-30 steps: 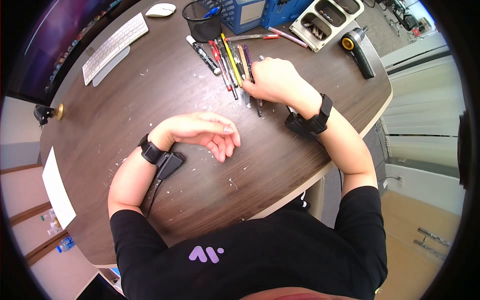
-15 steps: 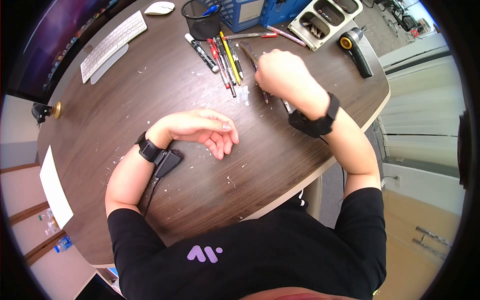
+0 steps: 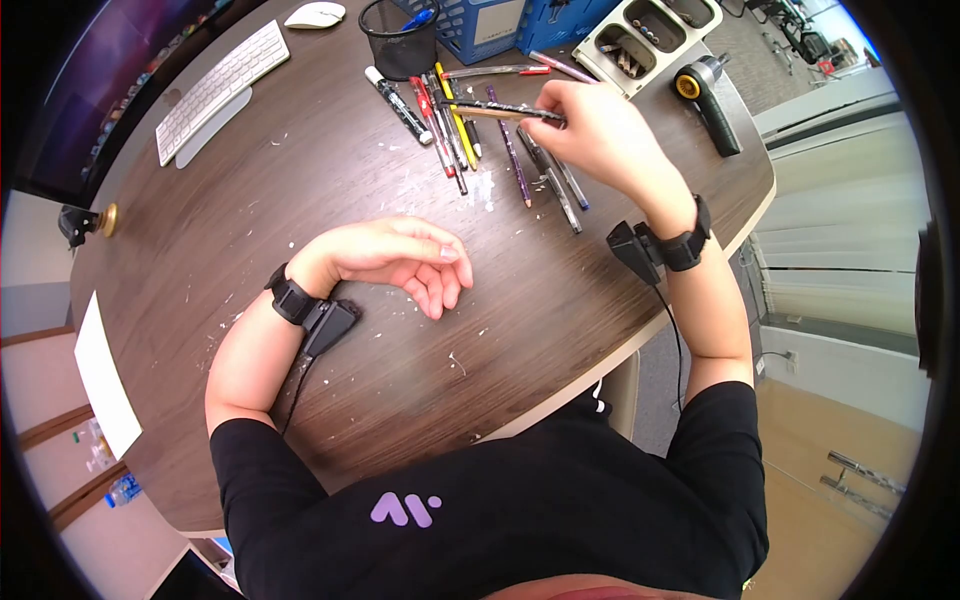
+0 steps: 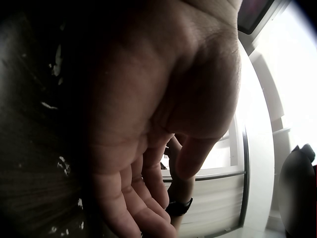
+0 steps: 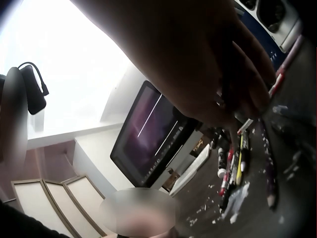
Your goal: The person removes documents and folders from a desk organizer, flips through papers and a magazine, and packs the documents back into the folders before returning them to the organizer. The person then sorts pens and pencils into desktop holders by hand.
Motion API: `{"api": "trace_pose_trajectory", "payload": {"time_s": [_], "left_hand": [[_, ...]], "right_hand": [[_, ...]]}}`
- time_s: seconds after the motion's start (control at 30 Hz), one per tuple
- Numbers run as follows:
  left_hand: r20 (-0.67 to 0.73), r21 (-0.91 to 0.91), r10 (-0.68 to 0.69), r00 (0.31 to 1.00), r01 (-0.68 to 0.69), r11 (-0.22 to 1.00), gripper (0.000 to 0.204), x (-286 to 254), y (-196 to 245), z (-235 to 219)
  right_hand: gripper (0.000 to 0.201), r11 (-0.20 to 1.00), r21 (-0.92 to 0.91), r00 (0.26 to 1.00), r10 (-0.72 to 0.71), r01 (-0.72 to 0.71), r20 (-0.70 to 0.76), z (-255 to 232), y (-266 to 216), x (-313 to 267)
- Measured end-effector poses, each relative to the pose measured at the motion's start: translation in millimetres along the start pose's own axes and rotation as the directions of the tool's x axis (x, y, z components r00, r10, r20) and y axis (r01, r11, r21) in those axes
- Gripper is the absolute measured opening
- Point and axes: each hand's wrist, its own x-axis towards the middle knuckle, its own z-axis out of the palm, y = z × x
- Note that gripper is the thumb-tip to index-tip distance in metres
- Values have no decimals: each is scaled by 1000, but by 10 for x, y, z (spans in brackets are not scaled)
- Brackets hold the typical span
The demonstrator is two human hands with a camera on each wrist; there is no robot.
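My right hand (image 3: 600,135) pinches a black patterned pencil (image 3: 490,106) together with a tan one (image 3: 482,114); they point left, over the desk. Below that hand lie a purple pencil (image 3: 510,150) and several dark and clear pens (image 3: 562,195). To the left is a bunch with a white-capped black marker (image 3: 398,105), red pens (image 3: 430,120) and a yellow pencil (image 3: 465,150). In the right wrist view, the palm and fingers hang over this bunch, and the held pencils are mostly in shadow. My left hand (image 3: 405,262) lies with loosely bent fingers on the desk, holding nothing.
A black mesh pen cup (image 3: 400,60) stands at the back, beside blue baskets (image 3: 485,30). A compartment tray (image 3: 640,75) and a black-handled tool (image 3: 715,120) sit at the back right. Keyboard (image 3: 225,85), mouse (image 3: 315,14) and monitor are at the left. White scraps dot the desk.
My right hand has moved right and a little away from me, lifting the black patterned and tan pencils off the desk. The pens under it now show. My left hand stays put.
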Motion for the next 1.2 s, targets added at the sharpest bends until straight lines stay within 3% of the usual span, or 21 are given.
{"api": "trace_pose_trajectory", "payload": {"time_s": [0.2, 0.27, 0.53, 0.63, 0.67, 0.73, 1.03, 1.2], "left_hand": [[-9, -2, 11, 1000, -11, 1000, 38, 9, -15, 4], [-9, -5, 12, 1000, -12, 1000, 38, 7, -22, 0], [0, 6, 10, 1000, -10, 1000, 38, 2, -16, 0], [-1, 18, 9, 1000, -9, 1000, 38, 4, -6, 4], [-3, 14, 10, 1000, -10, 1000, 38, 5, -6, 6], [-2, 15, 3, 1000, -3, 1000, 37, 3, -2, 4], [7, 22, 8, 1000, -8, 1000, 37, 6, -14, -7], [11, 23, 14, 1000, -14, 1000, 38, 2, -14, -12]], "right_hand": [[31, 999, 26, 997, -27, 25, 66, -378, 70, -11], [29, 974, 199, 977, 64, -106, 205, -467, 65, -19], [24, 910, 399, 986, 58, -116, 154, -114, 264, -5], [20, 756, 627, 976, 75, -189, 205, -35, 262, -13], [20, 755, 627, 975, 72, -190, 208, -15, 296, -10], [20, 632, 741, 960, 16, -226, 279, 19, 381, 6], [36, 449, 831, 927, -16, -327, 374, -23, 453, -33], [38, 618, 755, 969, 54, -221, 239, -139, 533, -33]]}}
